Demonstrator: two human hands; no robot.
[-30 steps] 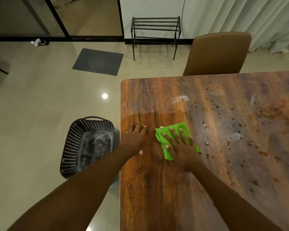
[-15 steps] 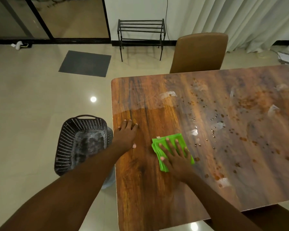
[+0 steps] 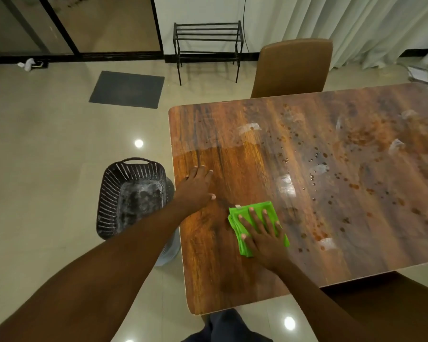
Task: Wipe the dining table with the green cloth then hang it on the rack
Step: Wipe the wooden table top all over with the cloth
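Note:
The folded green cloth (image 3: pixel 242 219) lies flat on the wooden dining table (image 3: pixel 331 193), near its left end. My right hand (image 3: pixel 263 234) presses down on the cloth with its fingers spread. My left hand (image 3: pixel 197 187) rests palm down on the bare wood close to the table's left edge, holding nothing. Droplets and brown stains cover the table's middle and right part; the wood around my hands looks darker and smoother. A black metal rack (image 3: pixel 208 43) stands on the floor against the far wall.
A dark perforated basket (image 3: pixel 131 196) stands on the floor just left of the table. A brown chair (image 3: pixel 292 67) is pushed in at the far side, another chair (image 3: pixel 391 299) at the near right. A grey mat (image 3: pixel 127 88) lies on the tiles.
My right hand has drawn the cloth back towards me along the table. The view has pulled back and shifted, so the near table edge and the right chair show.

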